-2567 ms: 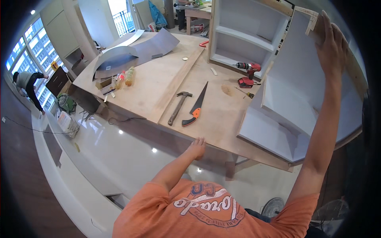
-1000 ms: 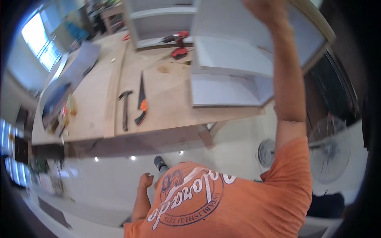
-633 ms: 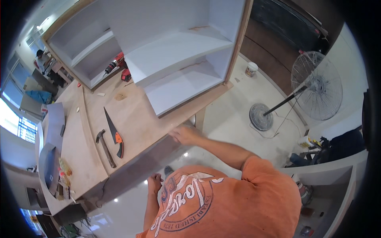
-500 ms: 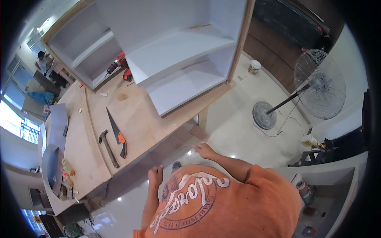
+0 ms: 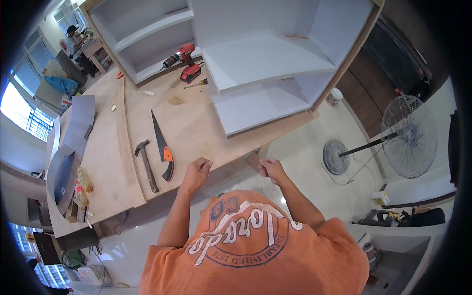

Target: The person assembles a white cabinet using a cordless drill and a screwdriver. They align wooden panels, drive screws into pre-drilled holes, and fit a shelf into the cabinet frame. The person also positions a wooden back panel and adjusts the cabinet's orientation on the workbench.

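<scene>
My left hand (image 5: 198, 169) is closed, with nothing seen in it, at the near edge of the wooden table (image 5: 132, 118). Further right, my right hand (image 5: 273, 169) is also closed, just past the table's edge in this view. Against its fingers shows a flat brown piece (image 5: 253, 161); whether the hand grips it or it lies beyond, I cannot tell. Left of my left hand lie a handsaw (image 5: 162, 145) with an orange and black handle and a claw hammer (image 5: 147, 164). Farther back, a red cordless drill (image 5: 186, 61) stands by the white shelf unit (image 5: 268, 61).
A long wood strip (image 5: 127, 132) runs along the table. Curved grey panels (image 5: 78, 123) and bottles (image 5: 83, 179) are at the left. To the right stand a pedestal fan (image 5: 408, 137) and a white bucket (image 5: 334, 96). Another person (image 5: 77, 42) works far left.
Both hands have moved forward toward the table, the left one reaching its edge. The view has shifted, so the drill and more of the tabletop show. The tools lie as before.
</scene>
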Available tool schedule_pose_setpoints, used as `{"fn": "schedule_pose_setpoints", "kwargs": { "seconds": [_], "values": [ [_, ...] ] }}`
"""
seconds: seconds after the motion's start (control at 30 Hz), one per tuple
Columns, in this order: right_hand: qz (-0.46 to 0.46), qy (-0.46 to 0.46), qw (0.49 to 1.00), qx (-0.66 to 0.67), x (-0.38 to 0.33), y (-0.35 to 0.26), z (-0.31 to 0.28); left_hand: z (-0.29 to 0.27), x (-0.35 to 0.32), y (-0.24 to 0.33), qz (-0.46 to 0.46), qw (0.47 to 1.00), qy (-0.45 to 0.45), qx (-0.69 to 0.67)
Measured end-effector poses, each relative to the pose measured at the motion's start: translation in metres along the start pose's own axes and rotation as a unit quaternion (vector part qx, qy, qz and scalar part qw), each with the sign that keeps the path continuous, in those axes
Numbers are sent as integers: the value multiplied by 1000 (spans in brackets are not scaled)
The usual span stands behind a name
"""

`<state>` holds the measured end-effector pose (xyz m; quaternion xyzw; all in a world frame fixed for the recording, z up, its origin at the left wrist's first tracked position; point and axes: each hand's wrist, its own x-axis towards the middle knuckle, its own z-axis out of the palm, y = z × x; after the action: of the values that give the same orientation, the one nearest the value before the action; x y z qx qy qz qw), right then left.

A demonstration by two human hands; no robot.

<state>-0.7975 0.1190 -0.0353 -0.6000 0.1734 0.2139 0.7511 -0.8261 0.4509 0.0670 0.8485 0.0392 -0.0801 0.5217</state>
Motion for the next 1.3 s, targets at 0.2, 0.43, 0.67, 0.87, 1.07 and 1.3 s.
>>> {"fn": "schedule_pose_setpoints", "kwargs": {
  "seconds": [0.2, 0.43, 0.67, 0.87, 1.07, 1.3],
  "values": [
    [12, -15, 1000, 23, 69, -52, 81, -47, -2, -9, 1, 997, 58, -57],
    [104, 43, 993, -33, 119, -71, 123, -80, -24, -47, -49, 993, 82, -74],
    [122, 69, 986, -92, 122, -75, 124, -85, -24, -75, -55, 991, 47, -112],
    [112, 90, 981, -131, 120, -73, 125, -43, -3, -98, -7, 990, -3, -142],
    [141, 122, 974, -130, 124, -78, 131, -14, 8, -131, 63, 989, 126, -46],
    [144, 134, 970, -146, 121, -81, 133, -13, 9, -141, 87, 987, 134, -15]
  ]
}}
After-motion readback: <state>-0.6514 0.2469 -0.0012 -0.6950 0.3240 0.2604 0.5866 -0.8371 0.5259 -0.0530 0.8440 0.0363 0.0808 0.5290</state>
